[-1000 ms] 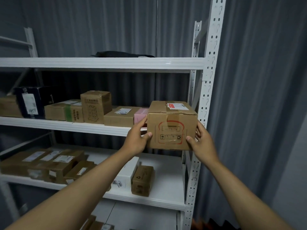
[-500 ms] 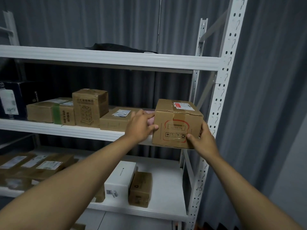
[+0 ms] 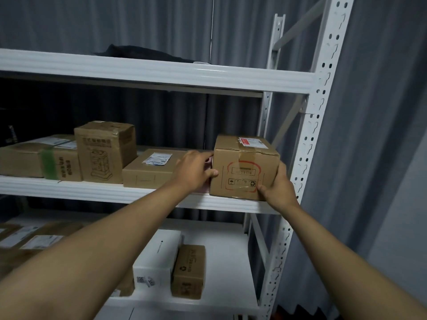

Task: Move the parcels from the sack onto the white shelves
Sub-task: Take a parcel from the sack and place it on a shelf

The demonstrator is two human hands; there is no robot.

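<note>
On the middle shelf (image 3: 129,192), at its right end, sits a brown box (image 3: 245,168) with a red drawing on its front. The two hands hold it between them. The left hand (image 3: 195,170) grips its left side, thumb on the front. The right hand (image 3: 278,187) grips its lower right corner. More boxes (image 3: 105,152) stand in a row to the left.

You face grey pleated curtains (image 3: 161,21) hanging floor-length behind and right of the racking, the room dim, with a strip of pale wall (image 3: 409,204) at far right.
</note>
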